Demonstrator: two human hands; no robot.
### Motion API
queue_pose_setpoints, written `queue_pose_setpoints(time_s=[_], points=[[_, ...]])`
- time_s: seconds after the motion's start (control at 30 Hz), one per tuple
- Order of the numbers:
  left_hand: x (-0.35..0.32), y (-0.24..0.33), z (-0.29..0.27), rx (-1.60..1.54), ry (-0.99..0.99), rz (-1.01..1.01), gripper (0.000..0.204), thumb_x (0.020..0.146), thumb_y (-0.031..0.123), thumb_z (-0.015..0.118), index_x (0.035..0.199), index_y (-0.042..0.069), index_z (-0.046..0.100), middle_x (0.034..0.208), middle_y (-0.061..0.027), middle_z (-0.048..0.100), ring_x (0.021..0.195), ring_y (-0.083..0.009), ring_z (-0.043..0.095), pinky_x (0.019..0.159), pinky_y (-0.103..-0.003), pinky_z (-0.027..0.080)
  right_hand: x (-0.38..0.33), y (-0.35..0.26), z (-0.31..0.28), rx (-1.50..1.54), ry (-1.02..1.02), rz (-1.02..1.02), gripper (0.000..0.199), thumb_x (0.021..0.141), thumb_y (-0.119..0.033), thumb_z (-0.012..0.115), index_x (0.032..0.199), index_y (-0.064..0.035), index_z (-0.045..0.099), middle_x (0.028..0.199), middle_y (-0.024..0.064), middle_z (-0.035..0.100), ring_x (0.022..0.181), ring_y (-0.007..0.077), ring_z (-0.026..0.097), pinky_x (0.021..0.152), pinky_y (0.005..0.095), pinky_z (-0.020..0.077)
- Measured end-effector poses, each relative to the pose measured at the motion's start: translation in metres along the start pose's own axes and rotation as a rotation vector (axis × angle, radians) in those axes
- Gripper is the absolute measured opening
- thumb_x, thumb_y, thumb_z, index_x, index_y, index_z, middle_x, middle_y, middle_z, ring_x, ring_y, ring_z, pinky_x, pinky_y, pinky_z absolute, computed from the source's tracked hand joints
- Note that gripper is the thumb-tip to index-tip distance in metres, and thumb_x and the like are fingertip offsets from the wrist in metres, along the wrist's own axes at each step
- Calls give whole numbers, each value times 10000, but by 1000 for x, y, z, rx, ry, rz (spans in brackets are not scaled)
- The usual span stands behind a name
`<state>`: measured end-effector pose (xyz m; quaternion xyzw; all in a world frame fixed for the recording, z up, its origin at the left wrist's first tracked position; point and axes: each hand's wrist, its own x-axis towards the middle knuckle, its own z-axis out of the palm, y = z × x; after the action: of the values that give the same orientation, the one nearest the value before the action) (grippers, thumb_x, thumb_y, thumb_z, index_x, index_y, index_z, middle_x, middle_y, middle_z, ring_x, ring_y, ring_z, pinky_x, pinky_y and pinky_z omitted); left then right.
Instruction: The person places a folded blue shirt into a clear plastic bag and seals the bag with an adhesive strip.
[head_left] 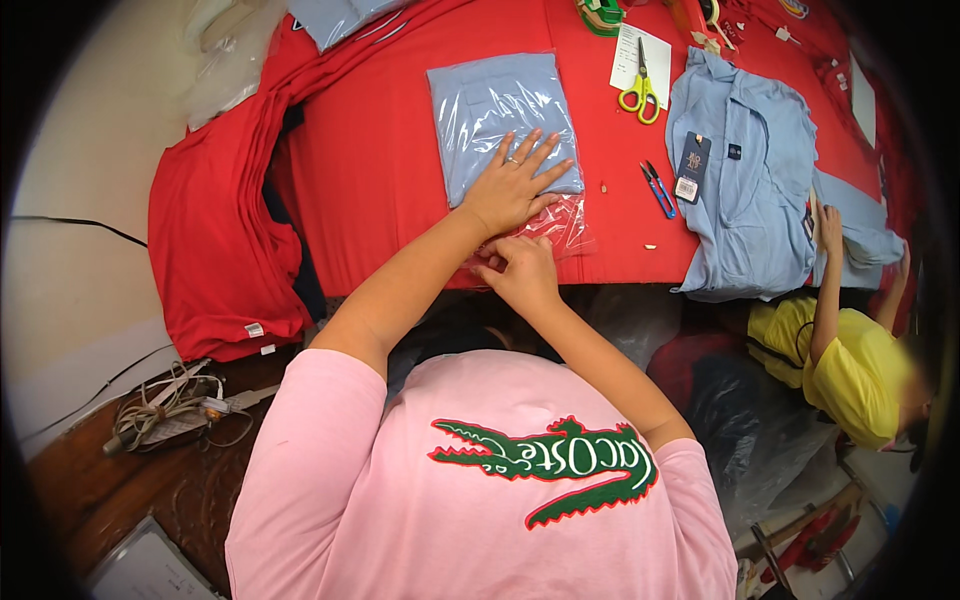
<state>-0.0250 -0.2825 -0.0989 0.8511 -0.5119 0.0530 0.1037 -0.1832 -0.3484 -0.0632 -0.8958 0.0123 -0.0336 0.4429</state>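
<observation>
The left hand (pixel 512 185) lies flat, fingers spread and released, pressing on the near end of a folded light-blue shirt in a clear plastic bag (pixel 500 115) that rests on the red-covered desk (pixel 380 170). The right hand (pixel 520 270) pinches the bag's open flap (pixel 560 225) at the near desk edge. To the right lie yellow-handled scissors (pixel 640 92), small blue snips (pixel 658 188) and an unfolded light-blue shirt (pixel 750 190). Another person in yellow (pixel 850 365) touches that shirt's far right side.
</observation>
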Motion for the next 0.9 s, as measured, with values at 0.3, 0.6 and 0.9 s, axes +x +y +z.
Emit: queue_pose_setpoints(time_s=[0.3,0.6,0.9], points=[[2,4,-8,24,-7,1,667,1082,552,570,1684,293,444,1808,-126,289,1657,-380,278,1343,-615,179,-16,26,6,-251,11,-630,91,845,-135,736,935,-122,743,911,10,635,920,221,626,891,421,480],[0,8,-16,-20,-58,-32,889,959,710,649,1705,291,409,1818,-141,258,1673,-387,232,1352,-615,144,-42,23,-55,-268,45,-619,258,886,-139,750,1142,-104,757,1113,47,699,1081,245,645,1035,454,482],[0,9,-19,-63,-21,-18,940,942,742,647,1721,285,388,1822,-134,252,1677,-395,219,1354,-620,129,-44,85,-119,-437,100,-439,230,890,-100,776,1119,-79,788,1210,55,720,1213,262,655,1072,472,485]])
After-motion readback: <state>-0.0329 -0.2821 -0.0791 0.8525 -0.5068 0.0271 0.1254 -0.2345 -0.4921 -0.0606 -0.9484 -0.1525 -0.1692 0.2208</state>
